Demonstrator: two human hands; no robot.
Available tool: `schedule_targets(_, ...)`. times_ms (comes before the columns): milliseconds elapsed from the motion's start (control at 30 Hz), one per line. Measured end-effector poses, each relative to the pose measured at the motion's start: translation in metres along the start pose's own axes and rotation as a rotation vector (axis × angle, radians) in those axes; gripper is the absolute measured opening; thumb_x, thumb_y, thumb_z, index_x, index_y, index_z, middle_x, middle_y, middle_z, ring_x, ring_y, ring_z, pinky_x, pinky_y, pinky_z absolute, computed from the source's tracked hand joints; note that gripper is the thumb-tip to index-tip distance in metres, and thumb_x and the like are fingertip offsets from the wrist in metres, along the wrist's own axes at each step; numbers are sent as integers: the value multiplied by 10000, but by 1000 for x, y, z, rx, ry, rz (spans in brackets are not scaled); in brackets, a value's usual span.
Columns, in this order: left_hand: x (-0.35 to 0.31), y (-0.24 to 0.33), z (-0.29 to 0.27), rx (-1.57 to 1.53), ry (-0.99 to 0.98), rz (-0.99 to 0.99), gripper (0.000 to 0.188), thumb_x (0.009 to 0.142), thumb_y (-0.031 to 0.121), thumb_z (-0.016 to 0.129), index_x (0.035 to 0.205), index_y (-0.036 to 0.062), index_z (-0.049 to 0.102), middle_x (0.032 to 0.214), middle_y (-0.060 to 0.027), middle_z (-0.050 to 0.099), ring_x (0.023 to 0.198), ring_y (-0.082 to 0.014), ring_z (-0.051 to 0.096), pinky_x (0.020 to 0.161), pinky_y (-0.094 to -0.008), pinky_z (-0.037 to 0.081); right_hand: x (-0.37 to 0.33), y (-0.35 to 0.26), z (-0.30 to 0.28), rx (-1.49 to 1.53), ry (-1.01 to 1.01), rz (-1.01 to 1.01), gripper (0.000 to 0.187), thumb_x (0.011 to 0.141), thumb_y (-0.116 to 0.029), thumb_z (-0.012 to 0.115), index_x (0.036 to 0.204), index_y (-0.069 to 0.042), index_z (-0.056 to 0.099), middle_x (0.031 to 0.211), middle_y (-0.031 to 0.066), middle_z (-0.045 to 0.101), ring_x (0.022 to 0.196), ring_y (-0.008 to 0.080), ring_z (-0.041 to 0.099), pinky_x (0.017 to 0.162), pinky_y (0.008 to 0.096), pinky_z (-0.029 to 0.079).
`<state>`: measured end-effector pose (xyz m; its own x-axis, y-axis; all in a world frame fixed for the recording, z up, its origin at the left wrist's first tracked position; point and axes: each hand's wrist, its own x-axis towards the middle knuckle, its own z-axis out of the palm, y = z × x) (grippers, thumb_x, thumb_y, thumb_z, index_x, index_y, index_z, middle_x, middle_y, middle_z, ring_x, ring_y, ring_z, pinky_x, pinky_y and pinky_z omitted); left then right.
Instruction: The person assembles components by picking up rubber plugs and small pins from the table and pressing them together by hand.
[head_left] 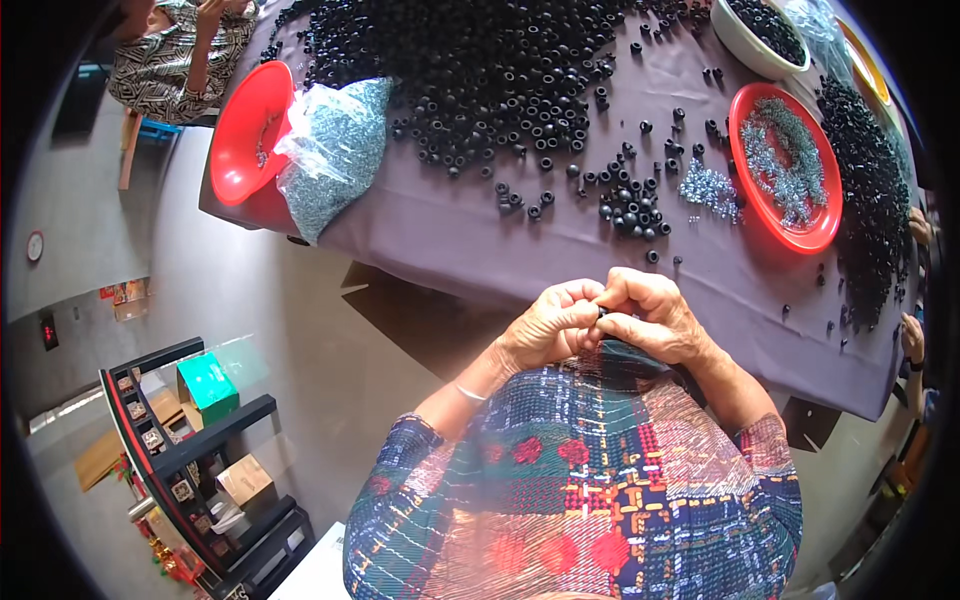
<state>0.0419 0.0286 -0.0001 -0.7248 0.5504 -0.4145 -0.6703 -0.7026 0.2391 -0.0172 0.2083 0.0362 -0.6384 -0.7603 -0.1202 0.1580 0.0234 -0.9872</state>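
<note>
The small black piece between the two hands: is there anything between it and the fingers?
Nothing visible does. The left hand and right hand pinch the small black piece directly with bare fingertips.

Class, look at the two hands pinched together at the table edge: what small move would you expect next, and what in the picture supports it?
Probably pressing the parts together: the left hand and right hand meet fingertip to fingertip on a small black piece, close to the loose black rings and silver screws on the purple cloth.
</note>
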Motion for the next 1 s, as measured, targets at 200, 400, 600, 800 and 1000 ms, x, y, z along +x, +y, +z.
schedule_targets(200,5,6,4,-2,33,54,225,846,114,649,1020,43,526,842,-28,590,701,-97,588,641,-216,526,6,-3,3,222,48,103,113,867,-33,600,897,32,513,828,53,573,751,118,628,671,241,520)
schedule_targets(400,-5,21,23,202,166,254,230,860,62,617,1073,15,543,870,-47,604,716,-112,586,650,-227,513,12,7,8,330,164,68,177,859,-36,611,1014,12,540,901,39,563,853,106,584,766,244,481)
schedule_targets(600,1,69,-4,1377,720,1177,153,793,-14,665,939,22,640,914,-23,608,827,-86,566,732,-217,464,12,7,15,-187,354,-81,191,835,-38,620,1015,5,572,809,14,540,744,80,509,694,220,423)
schedule_targets(800,29,81,-9,1894,584,1351,215,661,34,744,852,84,659,949,-52,640,942,-232,563,851,-348,433,14,6,27,-283,370,-179,116,821,-21,617,930,13,599,803,58,599,694,116,551,633,247,446)
schedule_targets(1000,42,76,-7,1956,555,1256,244,643,56,749,854,106,636,942,-38,623,929,-235,542,841,-357,409,9,11,25,-316,421,-132,105,805,-7,618,907,9,606,785,84,608,667,143,578,595,263,461)
